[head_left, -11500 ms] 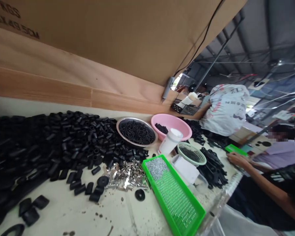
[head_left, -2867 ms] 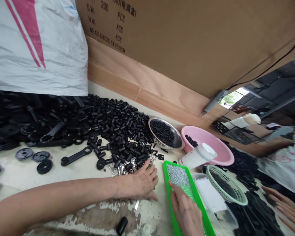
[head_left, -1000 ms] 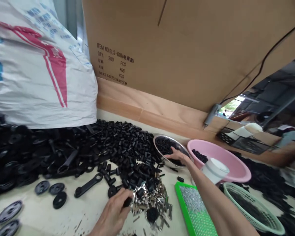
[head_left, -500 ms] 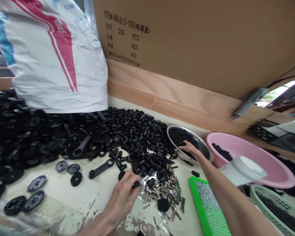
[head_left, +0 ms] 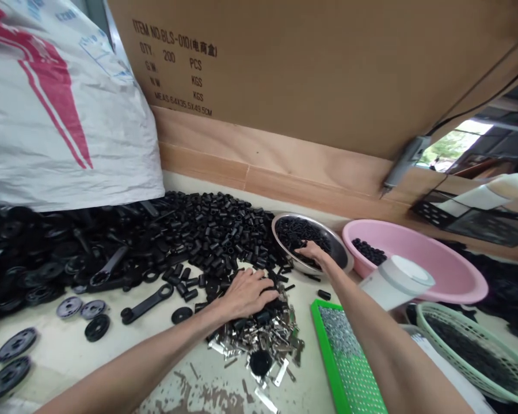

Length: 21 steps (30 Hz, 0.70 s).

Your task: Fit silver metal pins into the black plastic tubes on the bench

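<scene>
My left hand [head_left: 251, 292] lies open, fingers spread, on a pile of short black plastic tubes [head_left: 242, 230]; whatever is under its palm is hidden. Just below it is a heap of small shiny metal strips [head_left: 263, 339], with a black round part [head_left: 260, 363] on top. At the metal bowl [head_left: 344, 257], my right hand [head_left: 314, 253] reaches over the near rim with fingers drawn together at the small black pieces [head_left: 296, 230]. Something dark shows at its fingertips, too small to make out. A black crank-like arm [head_left: 149, 303] and a black ring [head_left: 182, 315] lie left of my left hand.
A green tray [head_left: 328, 356] of small metal pieces lies under my right forearm. Beyond are a pink basin [head_left: 440, 259], a white container [head_left: 399, 282] and a green basket [head_left: 479, 345]. An electric screwdriver [head_left: 406, 164] hangs at right. A white sack [head_left: 112, 132] stands back left.
My left hand has moved up and right from beside the metal strips onto the black tubes, its fingers now spread. The right hand stays at the bowl, fingers closer together. The view has swung right.
</scene>
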{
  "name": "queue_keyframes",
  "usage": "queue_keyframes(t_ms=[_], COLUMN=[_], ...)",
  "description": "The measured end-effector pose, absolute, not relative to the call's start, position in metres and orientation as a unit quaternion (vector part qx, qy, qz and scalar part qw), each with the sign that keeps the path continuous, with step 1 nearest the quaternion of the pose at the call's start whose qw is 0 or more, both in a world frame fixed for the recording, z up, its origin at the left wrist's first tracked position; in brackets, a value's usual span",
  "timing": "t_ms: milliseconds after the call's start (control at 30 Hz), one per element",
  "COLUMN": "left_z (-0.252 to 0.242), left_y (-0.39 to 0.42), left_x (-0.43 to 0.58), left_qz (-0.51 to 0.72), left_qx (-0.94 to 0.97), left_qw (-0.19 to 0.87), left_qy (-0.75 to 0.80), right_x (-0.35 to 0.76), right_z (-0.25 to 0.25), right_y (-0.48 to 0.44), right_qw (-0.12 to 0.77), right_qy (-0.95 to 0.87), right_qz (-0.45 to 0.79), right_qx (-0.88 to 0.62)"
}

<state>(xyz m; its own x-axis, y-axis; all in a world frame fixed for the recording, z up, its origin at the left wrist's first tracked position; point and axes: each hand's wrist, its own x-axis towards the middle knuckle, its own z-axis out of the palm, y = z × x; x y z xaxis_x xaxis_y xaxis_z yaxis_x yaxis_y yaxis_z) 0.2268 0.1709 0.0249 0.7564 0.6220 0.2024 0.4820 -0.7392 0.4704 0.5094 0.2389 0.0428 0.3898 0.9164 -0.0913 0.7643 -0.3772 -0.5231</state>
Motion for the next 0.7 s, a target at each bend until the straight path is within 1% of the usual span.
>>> queue_keyframes(t_ms=[133, 233, 333, 400, 467, 567, 633, 700], left_z=[0.028, 0.033, 0.040, 0.046, 0.051, 0.055, 0.053, 0.048], left_y=[0.150, 0.149, 0.153, 0.148, 0.132, 0.089, 0.056, 0.028], left_x=[0.223, 0.219, 0.204, 0.183, 0.157, 0.118, 0.101, 0.094], left_qz=[0.162, 0.160, 0.230, 0.293, 0.309, 0.228, 0.145, 0.090], left_qx=[0.920, 0.912, 0.884, 0.857, 0.838, 0.835, 0.843, 0.862], left_qw=[0.222, 0.271, 0.324, 0.329, 0.319, 0.350, 0.387, 0.380], left_qy=[0.281, 0.264, 0.247, 0.266, 0.316, 0.358, 0.345, 0.323], right_x=[0.499, 0.494, 0.492, 0.487, 0.477, 0.450, 0.428, 0.408], right_z=[0.056, 0.069, 0.084, 0.093, 0.099, 0.098, 0.094, 0.089], right_y=[0.222, 0.215, 0.213, 0.213, 0.211, 0.203, 0.195, 0.185], right_qw=[0.266, 0.299, 0.320, 0.321, 0.308, 0.272, 0.236, 0.192], right_qy=[-0.497, -0.472, -0.461, -0.467, -0.488, -0.557, -0.605, -0.638], right_qz=[0.263, 0.288, 0.297, 0.293, 0.279, 0.215, 0.140, 0.071], right_qx=[-0.783, -0.778, -0.773, -0.770, -0.768, -0.755, -0.748, -0.742])
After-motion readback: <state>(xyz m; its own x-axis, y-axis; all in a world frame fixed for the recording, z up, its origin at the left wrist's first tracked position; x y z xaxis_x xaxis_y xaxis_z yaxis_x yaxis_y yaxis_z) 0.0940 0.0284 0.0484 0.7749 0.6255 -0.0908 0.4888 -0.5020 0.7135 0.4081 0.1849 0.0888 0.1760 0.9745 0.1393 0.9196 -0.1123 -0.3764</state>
